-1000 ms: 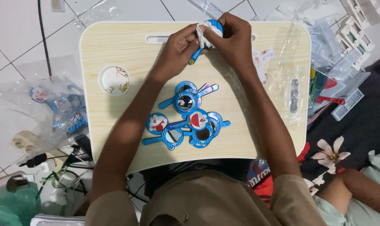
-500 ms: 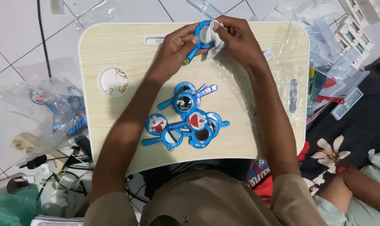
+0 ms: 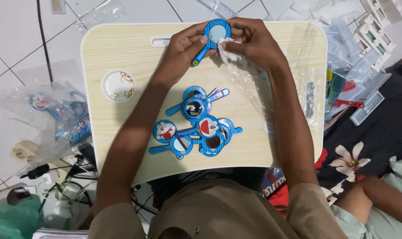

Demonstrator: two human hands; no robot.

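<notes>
Head view looks straight down on a pale wooden lap table (image 3: 121,53) set over a white tiled floor. At the far edge of the table, the left hand (image 3: 183,46) is clamped on a small blue hand mirror (image 3: 215,35), fingers pinching the round frame while its blue handle points down and to the left. Just right of it, the right hand (image 3: 254,42) is closed on a crumpled white cloth (image 3: 226,51), which touches the mirror's right rim. A sheet of clear plastic wrap (image 3: 249,84) lies on the table under the right forearm. Nearer the person, in the middle of the table, sits a pile of blue mirrors (image 3: 196,124), overlapping one another, some showing a cartoon face and some showing glass. To the left, a round white cup recess (image 3: 118,86) is sunk in the tabletop. On the floor left of the table lies a clear bag of blue mirrors (image 3: 59,117). Right of the table are clear plastic boxes (image 3: 364,66)
</notes>
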